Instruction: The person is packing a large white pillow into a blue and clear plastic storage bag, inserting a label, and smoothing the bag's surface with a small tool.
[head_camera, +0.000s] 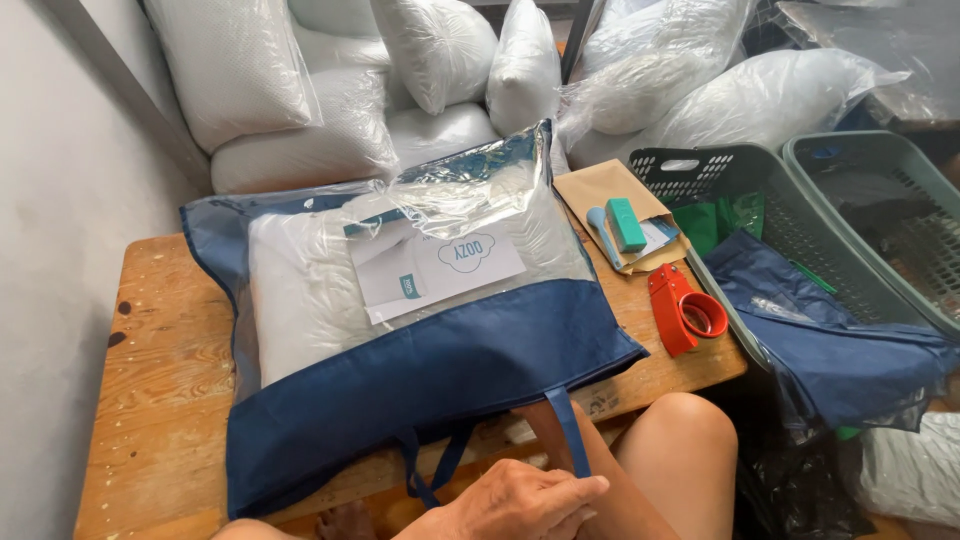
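Along the left of the frame a bare strip of the wooden worktop (150, 340) shows, with bagged white pillows (290, 110) heaped beyond it at the upper left. Filling the centre lies the navy-and-clear zip bag (420, 350) holding a white pillow (300, 290) and a paper insert (440, 265), its navy handles (570, 430) hanging over the near edge. At bottom centre your hand (510, 505) — which one I cannot tell — sits with fingers pressed together, touching a handle strap, between your knees. Right of the bag lie a brown envelope (600, 185) with a teal block (626, 224) and a blue scoop, then a red tape dispenser (682, 308). At the far right stand two grey-green baskets (800, 210) — folded navy bags (830, 340) fill the nearer one.
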